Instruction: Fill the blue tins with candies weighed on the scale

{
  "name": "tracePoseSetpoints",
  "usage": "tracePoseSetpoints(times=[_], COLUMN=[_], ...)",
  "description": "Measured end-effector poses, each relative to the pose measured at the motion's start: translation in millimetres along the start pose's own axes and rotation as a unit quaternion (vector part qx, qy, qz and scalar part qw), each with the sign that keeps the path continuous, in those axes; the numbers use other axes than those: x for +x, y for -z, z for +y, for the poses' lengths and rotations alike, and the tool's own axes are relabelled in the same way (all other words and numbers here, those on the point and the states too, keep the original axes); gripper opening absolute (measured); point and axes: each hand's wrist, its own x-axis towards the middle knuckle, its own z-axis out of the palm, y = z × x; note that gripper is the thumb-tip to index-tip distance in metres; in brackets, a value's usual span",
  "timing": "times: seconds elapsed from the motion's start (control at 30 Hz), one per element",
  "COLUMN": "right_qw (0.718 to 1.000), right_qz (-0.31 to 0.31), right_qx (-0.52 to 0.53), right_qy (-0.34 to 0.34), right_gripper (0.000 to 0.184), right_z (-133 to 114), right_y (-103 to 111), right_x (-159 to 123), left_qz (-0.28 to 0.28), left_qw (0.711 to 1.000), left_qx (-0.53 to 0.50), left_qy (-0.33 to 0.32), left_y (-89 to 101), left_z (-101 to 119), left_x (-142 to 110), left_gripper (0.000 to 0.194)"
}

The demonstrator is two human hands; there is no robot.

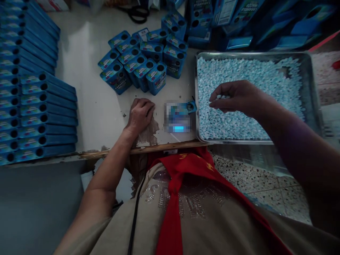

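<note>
My left hand (140,114) rests on the white table with its fingers curled under, and no object shows in it. Over a metal tray (315,95) of small pale-blue candies (233,127) hovers my right hand (233,96). Its thumb and forefinger point left, bent toward each other with a narrow gap between their tips; nothing is visible there. Between the hands lies a small device (178,128) with a lit blue display, largely pixelated. A blue piece (190,106) shows at its upper right, close to the tray.
Several small blue candy boxes (156,79) stand grouped beyond my left hand. Long stacks of blue boxes (50,120) line the table's left side. Black-handled scissors (138,15) lie at the back. More blue boxes (200,21) fill the back right. The table's worn wooden edge (159,147) runs before me.
</note>
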Motion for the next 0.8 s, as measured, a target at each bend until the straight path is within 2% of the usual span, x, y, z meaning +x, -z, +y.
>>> tracePoseSetpoints(times=[0.23, 0.37, 0.5, 0.57, 0.67, 0.73, 0.8], right_qw=[0.999, 0.997, 0.989, 0.985, 0.972, 0.956, 0.952], right_qz=[-0.022, -0.022, -0.018, 0.002, 0.042, 0.052, 0.052], right_qx=[-0.014, -0.039, -0.104, -0.134, -0.214, -0.274, -0.282], right_qy=[0.042, 0.062, 0.103, 0.105, 0.090, 0.090, 0.106], right_gripper=[0.010, 0.011, 0.005, 0.003, 0.007, 0.019, 0.030], right_z=[-24.0, -37.9, -47.0, -41.5, -16.9, 5.5, 26.6], right_y=[-9.0, -11.3, -9.0, -2.9, 9.6, 15.2, 15.3], right_x=[1.6, 3.2, 4.9, 5.2, 4.9, 5.2, 6.8], left_qz=[-0.001, -0.001, 0.001, 0.018, 0.037, 0.020, 0.003], left_qw=[1.000, 1.000, 0.999, 0.998, 0.995, 0.997, 0.997], left_qx=[-0.013, -0.015, -0.034, -0.058, -0.080, -0.073, -0.070], left_qy=[0.002, 0.004, -0.010, -0.028, -0.038, -0.019, 0.019], left_y=[-1.9, -3.9, 5.1, 12.2, 13.3, 3.7, -10.1], left_z=[-1.2, -3.0, 0.0, 7.7, 30.5, 50.7, 70.4], left_x=[0.8, 2.0, -1.3, -5.7, -11.4, -11.4, -6.6], left_gripper=[0.025, 0.025, 0.030, 0.035, 0.053, 0.066, 0.063])
